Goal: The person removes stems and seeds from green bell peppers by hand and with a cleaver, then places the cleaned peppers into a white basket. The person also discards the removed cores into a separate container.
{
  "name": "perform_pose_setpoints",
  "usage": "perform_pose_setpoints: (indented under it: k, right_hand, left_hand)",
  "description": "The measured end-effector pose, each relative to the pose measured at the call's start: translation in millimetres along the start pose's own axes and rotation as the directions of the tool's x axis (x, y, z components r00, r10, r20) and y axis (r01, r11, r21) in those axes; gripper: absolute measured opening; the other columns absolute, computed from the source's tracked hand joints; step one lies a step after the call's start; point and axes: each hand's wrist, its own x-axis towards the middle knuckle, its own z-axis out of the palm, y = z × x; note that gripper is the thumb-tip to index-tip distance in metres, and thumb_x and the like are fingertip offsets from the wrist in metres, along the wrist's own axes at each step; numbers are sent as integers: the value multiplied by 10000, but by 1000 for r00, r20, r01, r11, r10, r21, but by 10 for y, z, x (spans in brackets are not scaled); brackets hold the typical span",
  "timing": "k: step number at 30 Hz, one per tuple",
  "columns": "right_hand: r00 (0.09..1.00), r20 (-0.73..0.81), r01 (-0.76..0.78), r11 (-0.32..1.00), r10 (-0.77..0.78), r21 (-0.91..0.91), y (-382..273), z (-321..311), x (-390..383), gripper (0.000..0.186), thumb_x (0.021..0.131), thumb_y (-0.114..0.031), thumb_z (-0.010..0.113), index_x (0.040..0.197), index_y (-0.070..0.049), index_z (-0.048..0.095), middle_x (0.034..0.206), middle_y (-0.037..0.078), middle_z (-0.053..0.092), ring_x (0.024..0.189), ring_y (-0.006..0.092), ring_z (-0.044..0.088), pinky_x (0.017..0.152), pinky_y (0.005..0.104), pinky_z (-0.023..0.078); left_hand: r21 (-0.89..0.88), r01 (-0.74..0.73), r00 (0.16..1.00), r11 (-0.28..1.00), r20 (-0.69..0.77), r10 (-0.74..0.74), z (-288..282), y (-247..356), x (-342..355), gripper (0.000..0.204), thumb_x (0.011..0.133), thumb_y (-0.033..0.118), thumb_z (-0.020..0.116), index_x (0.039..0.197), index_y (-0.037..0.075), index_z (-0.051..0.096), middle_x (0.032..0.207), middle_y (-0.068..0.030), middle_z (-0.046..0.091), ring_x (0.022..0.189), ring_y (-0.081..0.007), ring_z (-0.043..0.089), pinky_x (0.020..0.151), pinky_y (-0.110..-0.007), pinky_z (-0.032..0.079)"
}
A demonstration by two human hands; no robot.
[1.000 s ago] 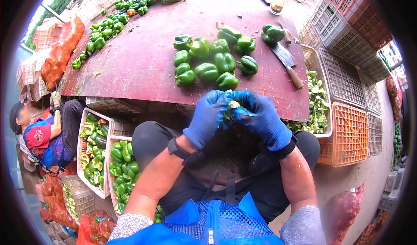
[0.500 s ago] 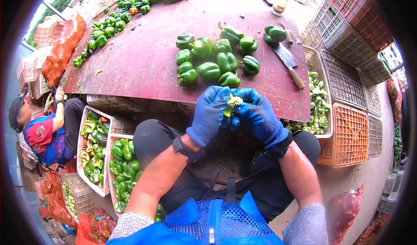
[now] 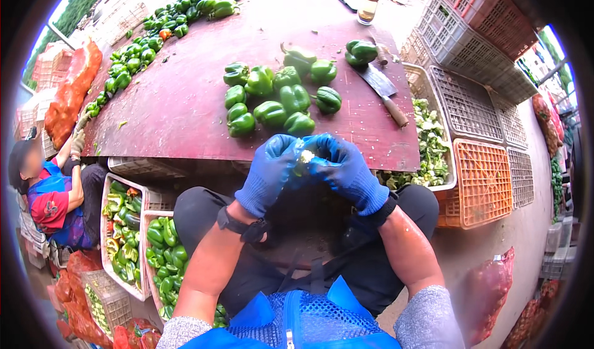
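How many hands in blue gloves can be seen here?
2. The left hand and the right hand meet just below the red table, both closed on one green pepper. None seems hidden.

Your left hand (image 3: pixel 270 171) and right hand (image 3: pixel 346 169), both in blue gloves, meet fingertip to fingertip above your lap, fingers curled inward, bare forearms angling up from the lower edge.

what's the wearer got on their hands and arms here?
Both hands wear blue knit gloves: left hand, right hand. The left wrist carries a dark watch band, and a dark cuff sits at the right wrist. Forearms are bare. Grey speckled sleeves are pushed up near the elbows, above a blue mesh apron.
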Motion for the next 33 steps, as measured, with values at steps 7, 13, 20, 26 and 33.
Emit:
perform_pose_setpoints:
  k: [7,13,20,26,33]
  right_hand:
    - [991,-52,110,975,-122,-194,21,28,-34,236,971,-74,682,1183,21,641,1035,62,712,920,90,634,831,285,549]
    - [954,-130,204,904,-270,-376,141,122,-3,189,972,-28,662,1148,32,631,988,45,695,880,83,622,769,286,563]
    - [948,-252,128,955,-197,-267,195,207,61,233,966,-20,660,1185,44,611,1045,87,701,921,113,653,794,314,588]
    - [990,-90,109,994,-109,-6,93,29,39,249,953,-51,698,1187,12,640,1093,64,694,976,117,641,863,308,566]
    - [993,-41,106,992,-108,-64,17,2,-37,240,974,-98,699,1173,21,635,1056,70,706,922,118,657,824,304,569]
  left_hand:
    - [173,-128,986,977,-83,144,51,-154,18,191,1035,221,627,1098,41,630,816,-11,657,599,-50,591,496,-207,481]
    - [500,-395,833,771,-160,530,74,-301,64,148,994,153,686,1037,16,651,840,-8,661,685,-45,575,583,-233,498]
    - [239,-278,911,930,-242,335,102,-226,134,159,1002,163,677,1046,11,664,885,3,668,760,-45,579,679,-241,514]
    - [19,-223,974,975,-34,224,11,-63,103,204,1018,208,661,1124,34,658,919,8,670,725,-29,590,603,-197,489]
    - [53,-118,989,992,91,113,-9,47,75,220,1033,242,633,1129,46,659,907,4,681,703,-45,616,553,-208,499]
